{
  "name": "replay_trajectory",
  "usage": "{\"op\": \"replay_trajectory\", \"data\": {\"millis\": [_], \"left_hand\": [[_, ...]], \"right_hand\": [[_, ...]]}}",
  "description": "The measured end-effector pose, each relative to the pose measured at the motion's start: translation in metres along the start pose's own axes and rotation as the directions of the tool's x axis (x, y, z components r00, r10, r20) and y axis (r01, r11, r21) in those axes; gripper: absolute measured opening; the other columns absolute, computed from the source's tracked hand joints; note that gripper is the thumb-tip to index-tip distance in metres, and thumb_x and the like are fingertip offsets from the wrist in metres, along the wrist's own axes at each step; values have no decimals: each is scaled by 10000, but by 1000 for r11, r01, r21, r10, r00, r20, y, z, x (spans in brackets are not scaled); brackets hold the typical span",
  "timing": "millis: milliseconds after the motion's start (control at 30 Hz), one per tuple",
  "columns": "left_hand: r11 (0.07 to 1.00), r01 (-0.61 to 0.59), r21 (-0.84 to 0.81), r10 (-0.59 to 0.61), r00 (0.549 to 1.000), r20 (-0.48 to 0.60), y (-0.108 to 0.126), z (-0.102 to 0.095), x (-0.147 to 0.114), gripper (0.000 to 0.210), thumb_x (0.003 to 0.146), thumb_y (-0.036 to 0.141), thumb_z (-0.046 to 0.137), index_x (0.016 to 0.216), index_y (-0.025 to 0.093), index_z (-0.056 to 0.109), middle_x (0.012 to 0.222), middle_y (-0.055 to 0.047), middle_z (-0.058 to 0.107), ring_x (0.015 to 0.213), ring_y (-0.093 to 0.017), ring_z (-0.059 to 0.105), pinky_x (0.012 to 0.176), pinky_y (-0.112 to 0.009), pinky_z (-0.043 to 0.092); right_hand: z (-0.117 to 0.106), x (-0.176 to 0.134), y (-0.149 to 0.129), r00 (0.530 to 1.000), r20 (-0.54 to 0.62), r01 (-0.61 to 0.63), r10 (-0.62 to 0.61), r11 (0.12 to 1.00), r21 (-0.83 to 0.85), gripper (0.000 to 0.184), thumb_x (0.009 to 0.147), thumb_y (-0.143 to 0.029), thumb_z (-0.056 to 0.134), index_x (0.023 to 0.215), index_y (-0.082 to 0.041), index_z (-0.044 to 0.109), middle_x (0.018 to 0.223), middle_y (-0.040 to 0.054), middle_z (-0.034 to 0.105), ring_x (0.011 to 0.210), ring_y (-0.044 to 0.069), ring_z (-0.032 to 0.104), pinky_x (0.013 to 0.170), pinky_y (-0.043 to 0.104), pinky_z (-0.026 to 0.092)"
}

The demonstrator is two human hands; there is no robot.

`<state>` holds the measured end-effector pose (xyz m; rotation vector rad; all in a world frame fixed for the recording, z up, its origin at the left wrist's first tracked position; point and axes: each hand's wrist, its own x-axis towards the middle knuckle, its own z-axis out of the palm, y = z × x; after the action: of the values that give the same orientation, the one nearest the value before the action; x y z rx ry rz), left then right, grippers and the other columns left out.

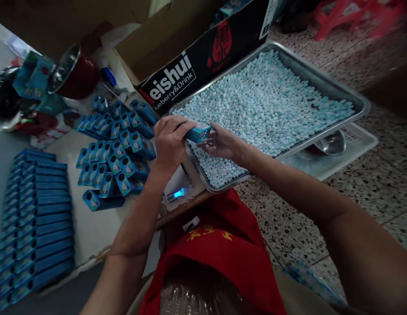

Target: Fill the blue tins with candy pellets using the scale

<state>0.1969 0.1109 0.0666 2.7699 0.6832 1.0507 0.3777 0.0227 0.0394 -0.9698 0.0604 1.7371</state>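
My left hand (172, 138) is wrapped round a small blue box (198, 133), tilted over the near left corner of a metal tray. Just below the end of that box, my right hand (223, 142) is cupped palm up with its fingers curled. A few pale blue candies (208, 141) show at its fingers, partly hidden by the box. The tray (324, 132) holds a thick layer of pale blue and white oval candies (249, 105). A small digital scale (177, 194) with a lit blue display sits on the table edge below my left hand.
Blue boxes with round openings (114, 153) stand loosely on the table (88, 236), with stacked rows of boxes (36, 218) further left. A black carton (203, 57) stands behind the tray. A red pot (75, 72) is at the back left. A white plastic tray (350, 148) lies under the metal one.
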Motion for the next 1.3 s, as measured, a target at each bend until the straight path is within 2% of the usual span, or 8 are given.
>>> {"op": "replay_trajectory", "data": {"millis": [167,400,567,733,867,1100,1200,1300], "left_hand": [[999,26,-39,-27,999,-42,12,-10,-10,191,1143,344,678,1141,368,867,1224,-26,822,1379,-324,709,1364,-616,407],[999,24,-49,-26,999,-37,-1,8,-5,248,1166,295,631,1192,348,873,1237,-52,808,1307,-307,714,1234,-519,518],[998,49,-50,-56,990,-129,-1,3,-16,216,1151,322,673,1169,373,882,1221,-47,803,1318,-318,700,1344,-593,395],[996,60,-68,-68,991,-116,-3,9,-23,205,1131,320,702,1135,393,894,1175,-54,801,1268,-331,707,1355,-626,354],[1000,18,-10,-19,986,-165,-5,15,-25,270,1175,366,632,1119,382,896,1160,-53,826,1208,-317,710,1317,-621,381],[999,20,46,-8,967,-255,4,5,-30,247,1167,366,641,1087,368,874,1120,-45,826,1172,-310,734,1184,-580,516],[989,124,-76,-139,958,-251,4,12,-35,166,1127,424,726,1179,321,846,1191,-55,821,1187,-302,749,1141,-522,574],[881,319,-350,-410,884,-226,-1,26,-43,454,1014,577,874,1320,268,744,1247,-70,791,1182,-290,764,1077,-447,630]], "right_hand": [[-4,5,3,999,-8,42,-42,999,9,416,1199,-648,549,1056,-258,568,778,37,569,629,170,485,452,211,426],[-3,0,1,1000,-18,-8,8,1000,7,483,1212,-667,441,1053,-243,610,857,100,645,706,208,522,496,243,443],[-6,6,1,1000,12,19,-19,999,-45,551,1190,-751,455,1032,-244,600,842,97,633,704,201,532,502,233,445],[-12,15,2,996,83,45,-36,993,-105,549,1127,-797,593,1038,-255,587,791,56,584,670,196,543,484,248,465],[-10,13,1,999,49,23,-22,999,-30,510,1173,-743,537,1021,-257,571,782,40,554,665,189,541,489,238,477],[-1,5,-1,1000,-14,18,-17,999,34,394,1242,-532,442,1028,-240,598,833,64,607,670,185,551,509,231,489],[-1,3,-2,1000,-18,22,-22,1000,20,356,1232,-433,422,1033,-226,633,863,94,668,690,191,582,514,231,492],[-1,-2,-4,999,-19,42,-43,999,-20,308,1202,-331,441,1056,-201,678,917,136,725,740,196,642,544,231,530]]}}
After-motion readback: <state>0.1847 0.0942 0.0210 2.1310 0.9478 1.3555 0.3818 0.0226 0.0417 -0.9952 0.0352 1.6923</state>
